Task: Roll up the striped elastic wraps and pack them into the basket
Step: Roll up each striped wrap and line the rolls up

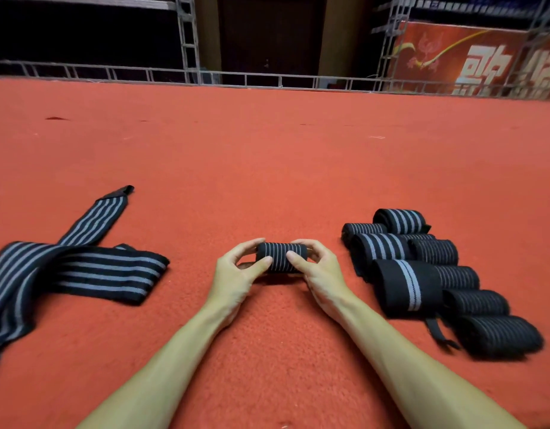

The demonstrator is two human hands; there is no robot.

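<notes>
Head view shows the left hand (236,274) and right hand (317,270) pinching a finished roll (281,257) on the red carpet (267,165) near centre, rolled wraps (422,267) piled at right, loose wraps (81,267) lying unrolled at left, no basket visible, and the far banner (471,57) showing white characters too cropped to read.

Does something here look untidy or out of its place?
Yes. From the pile of rolled black striped wraps on the right, a loose black strap end sticks out onto the red carpet. On the left, the unrolled striped wraps lie crossed over each other in a heap.
</notes>
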